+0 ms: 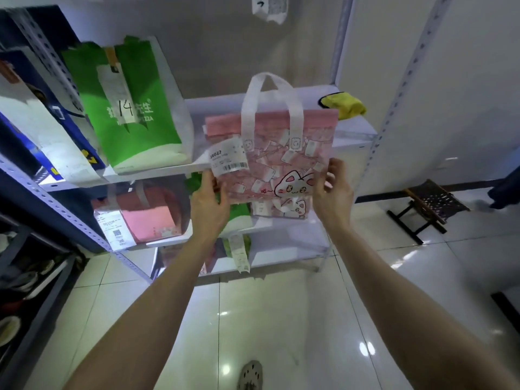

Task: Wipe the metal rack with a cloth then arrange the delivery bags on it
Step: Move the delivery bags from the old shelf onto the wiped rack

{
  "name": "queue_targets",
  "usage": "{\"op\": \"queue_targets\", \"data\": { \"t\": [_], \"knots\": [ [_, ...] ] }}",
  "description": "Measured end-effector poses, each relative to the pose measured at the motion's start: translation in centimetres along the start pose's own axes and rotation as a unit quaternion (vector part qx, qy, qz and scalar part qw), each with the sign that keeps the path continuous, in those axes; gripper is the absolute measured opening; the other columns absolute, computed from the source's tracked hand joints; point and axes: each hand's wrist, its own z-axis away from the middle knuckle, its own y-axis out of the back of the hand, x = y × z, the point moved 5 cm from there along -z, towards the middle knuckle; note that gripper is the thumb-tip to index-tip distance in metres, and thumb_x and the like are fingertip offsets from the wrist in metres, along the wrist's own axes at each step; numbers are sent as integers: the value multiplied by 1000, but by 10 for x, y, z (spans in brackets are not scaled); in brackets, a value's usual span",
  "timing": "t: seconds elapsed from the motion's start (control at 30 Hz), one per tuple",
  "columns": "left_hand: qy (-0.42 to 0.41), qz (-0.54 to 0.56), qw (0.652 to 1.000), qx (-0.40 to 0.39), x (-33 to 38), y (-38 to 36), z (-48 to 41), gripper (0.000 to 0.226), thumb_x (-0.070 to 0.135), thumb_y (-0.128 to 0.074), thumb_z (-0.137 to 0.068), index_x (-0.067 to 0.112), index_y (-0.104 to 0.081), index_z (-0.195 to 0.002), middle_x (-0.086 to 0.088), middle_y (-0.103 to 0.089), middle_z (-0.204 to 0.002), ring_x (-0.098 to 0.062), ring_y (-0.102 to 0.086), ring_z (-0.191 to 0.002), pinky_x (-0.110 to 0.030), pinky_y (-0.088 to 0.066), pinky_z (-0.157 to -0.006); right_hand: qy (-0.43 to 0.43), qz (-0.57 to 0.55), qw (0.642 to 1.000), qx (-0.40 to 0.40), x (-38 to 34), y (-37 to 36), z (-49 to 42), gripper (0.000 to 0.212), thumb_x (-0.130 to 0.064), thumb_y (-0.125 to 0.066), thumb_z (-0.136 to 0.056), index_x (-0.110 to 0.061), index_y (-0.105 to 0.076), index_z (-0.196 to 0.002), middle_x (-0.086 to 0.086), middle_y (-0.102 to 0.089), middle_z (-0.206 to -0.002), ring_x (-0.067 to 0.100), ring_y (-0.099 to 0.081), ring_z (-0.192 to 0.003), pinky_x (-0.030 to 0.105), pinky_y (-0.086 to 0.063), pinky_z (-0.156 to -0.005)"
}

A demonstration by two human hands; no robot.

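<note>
A green pizza bag marked 14 stands upright at the left end of a shelf of the metal rack. The left hand pinches the lower left corner of the pink cat-print bag — thumb on the front, fingers behind. The bag is held upright, handles up, just before the shelf's front edge. The right hand grips its lower right edge, fingers curled round it. A yellow cloth lies at the shelf's back right corner.
</note>
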Motion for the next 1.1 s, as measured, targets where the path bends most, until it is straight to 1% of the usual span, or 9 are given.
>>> {"op": "queue_targets", "data": {
  "t": [0.13,0.3,0.4,0.47,0.57,0.67,0.93,1.0,1.1],
  "knots": [
    [31,-34,998,-35,5,-36,72,36,19,-54,-105,23,-52,-141,-5,-77,-96,-30,-66,-70,-40,-53,-62,-38,49,997,-48,65,54,33,7,-38,-63,-106,-31,-61,-104,-8,-73,-108,1,-72,-97,30,-65,-81],
    [137,-62,982,-118,-32,-87,171,26,11,-60,-104,11,-62,-130,-7,-73,-88,-38,-68,-76,-40,-48,-64,-126,90,985,-80,157,85,89,10,-28,-63,-106,-25,-60,-97,-2,-73,-103,14,-74,-94,40,-67,-69],
    [220,-75,956,-179,-71,-113,220,19,26,-61,-107,18,-64,-124,5,-71,-92,-34,-72,-88,-39,-48,-70,-164,127,972,-106,208,84,118,17,-28,-61,-107,-29,-55,-91,-5,-72,-96,16,-74,-91,30,-61,-61],
    [245,-91,943,-205,-95,-126,239,23,34,-62,-107,27,-61,-129,9,-73,-96,-30,-72,-89,-38,-48,-72,-178,154,963,-133,242,77,130,16,-29,-59,-107,-27,-56,-91,-3,-71,-96,18,-72,-91,39,-61,-68],
    [260,-103,931,-233,-127,-150,254,30,33,-64,-106,29,-59,-135,1,-80,-107,-31,-75,-91,-37,-51,-73,-210,173,948,-163,290,61,141,14,-30,-56,-107,-27,-57,-93,-3,-71,-96,21,-71,-91,49,-62,-72],
    [288,-107,918,-252,-161,-182,261,36,33,-62,-106,30,-59,-142,-4,-81,-113,-36,-76,-97,-45,-61,-84,-219,205,934,-193,335,39,145,12,-33,-52,-107,-28,-55,-97,-5,-71,-97,19,-71,-88,48,-62,-70],
    [314,-117,902,-271,-274,-298,282,39,35,-61,-107,28,-56,-145,-10,-79,-123,-39,-75,-107,-47,-60,-90,-205,257,914,-236,484,-27,126,9,-20,-45,-106,-20,-54,-109,6,-71,-102,32,-68,-91,50,-58,-74],
    [302,-131,907,-264,-300,-329,276,39,36,-59,-109,26,-55,-146,-10,-78,-125,-40,-74,-108,-48,-59,-89,-194,255,916,-239,517,-48,115,12,-13,-45,-101,-19,-54,-107,6,-71,-97,33,-67,-87,47,-57,-70],
    [279,-126,926,-221,-329,-371,259,33,36,-54,-111,25,-56,-142,-9,-78,-125,-39,-74,-107,-39,-52,-79,-162,249,930,-215,555,-72,94,12,-9,-44,-98,-18,-51,-103,5,-70,-91,33,-65,-81,38,-47,-63]
  ]
}}
